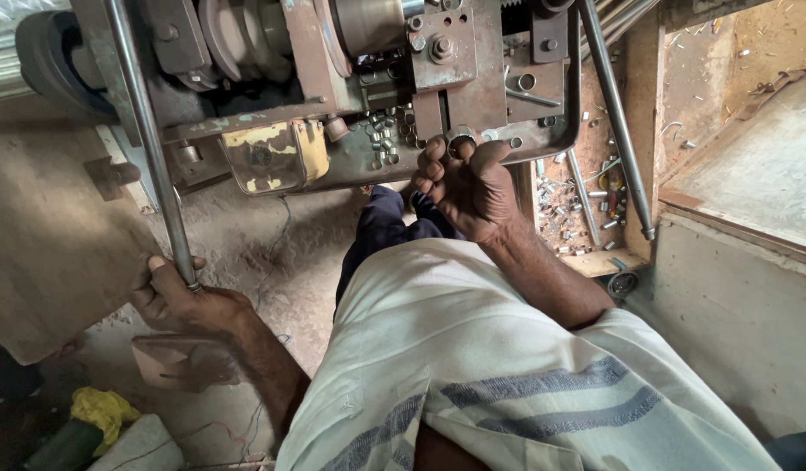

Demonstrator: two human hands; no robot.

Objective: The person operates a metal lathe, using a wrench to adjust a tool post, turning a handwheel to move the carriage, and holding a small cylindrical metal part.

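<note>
My left hand (172, 296) grips the lower end of a long steel lever rod (146, 131) that runs up to the rusty machine (368, 78). My right hand (466, 185) is at the machine's front plate, fingers pinched on a small round metal piece (459, 144) just under a bolted block (444, 48). Several small cut metal pieces (381, 131) lie on the machine's ledge beside that hand. A worn yellow cover (268, 155) hangs below the machine on the left.
A wooden tray (586, 214) at the right holds several small metal pieces and rods. A second steel rod (616, 113) slants down beside it. A grey slab (751, 166) lies at the far right. Dusty floor, a yellow rag (102, 410) at lower left.
</note>
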